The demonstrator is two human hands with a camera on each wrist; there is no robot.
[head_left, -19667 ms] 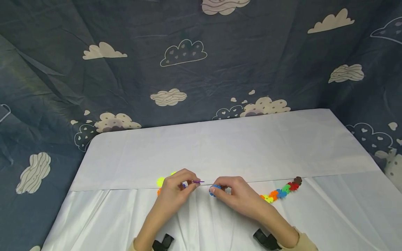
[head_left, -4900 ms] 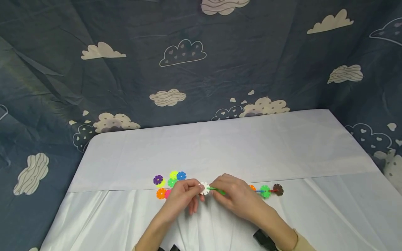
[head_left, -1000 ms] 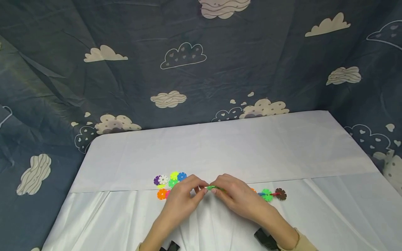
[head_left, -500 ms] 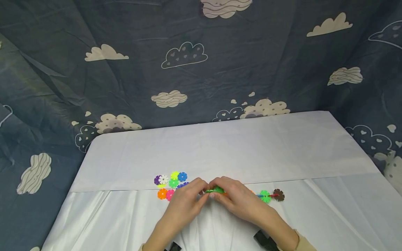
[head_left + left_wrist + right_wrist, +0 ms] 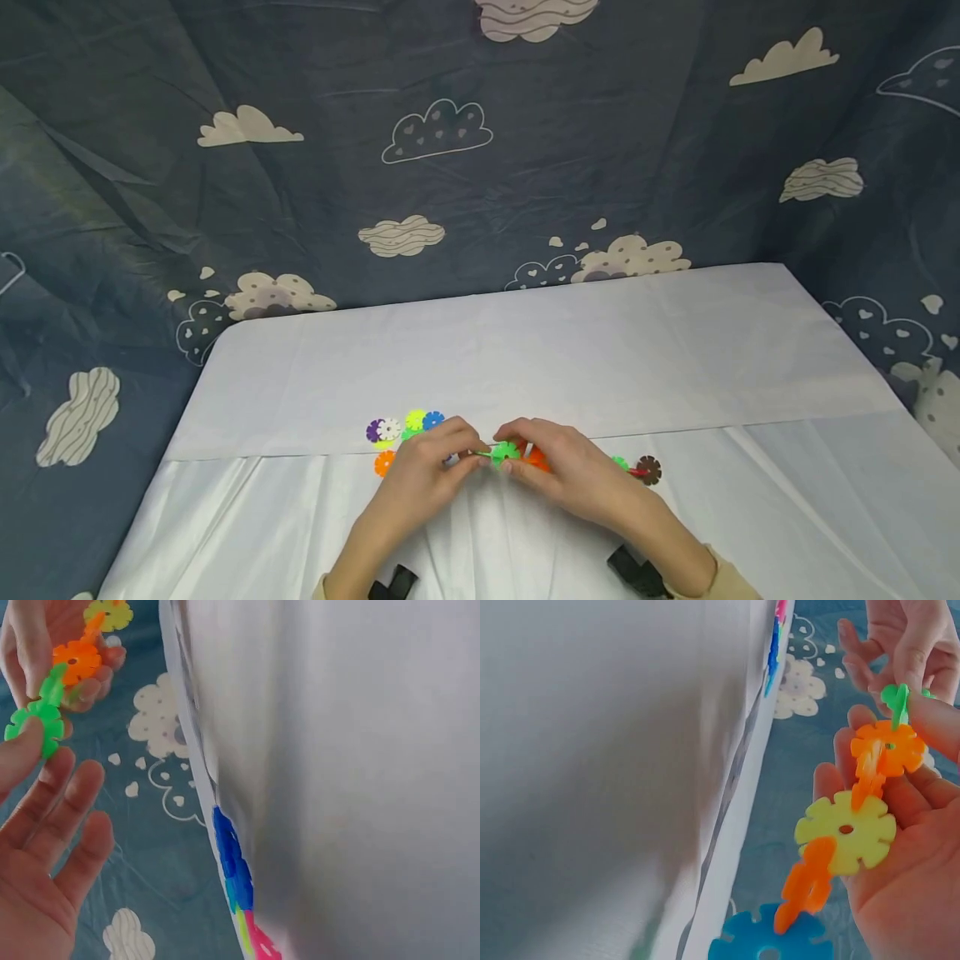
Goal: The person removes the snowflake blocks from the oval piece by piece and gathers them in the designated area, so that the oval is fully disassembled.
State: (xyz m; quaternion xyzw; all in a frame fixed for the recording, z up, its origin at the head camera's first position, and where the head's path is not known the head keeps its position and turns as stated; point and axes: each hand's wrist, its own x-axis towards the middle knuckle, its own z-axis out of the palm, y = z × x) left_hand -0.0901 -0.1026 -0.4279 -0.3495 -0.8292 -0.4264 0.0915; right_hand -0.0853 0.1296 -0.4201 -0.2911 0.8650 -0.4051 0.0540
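Both hands meet over the white table, in the middle of the head view. My left hand (image 5: 422,473) pinches a green flower-shaped plastic disc (image 5: 46,733) between thumb and fingers; its other fingers are spread. A second green disc (image 5: 506,453) is joined to it, slotted crosswise, and heads a chain of linked discs. My right hand (image 5: 581,473) pinches the chain near this second green disc. Along its palm run an orange disc (image 5: 891,748), a yellow disc (image 5: 847,832) and a blue disc (image 5: 772,941). The chain's far end, a brown disc (image 5: 649,470), shows beyond the right wrist.
Loose discs lie left of my left hand, among them a purple disc (image 5: 374,430), a white disc (image 5: 388,429), an orange disc (image 5: 384,462) and a blue disc (image 5: 432,419). A dark cloud-patterned cloth (image 5: 450,192) hangs behind the white table (image 5: 525,358).
About five seconds ago my left hand held the white disc, now among the loose ones; it pinches a green disc instead. In the last half second the chain turned and its brown end shifted left.
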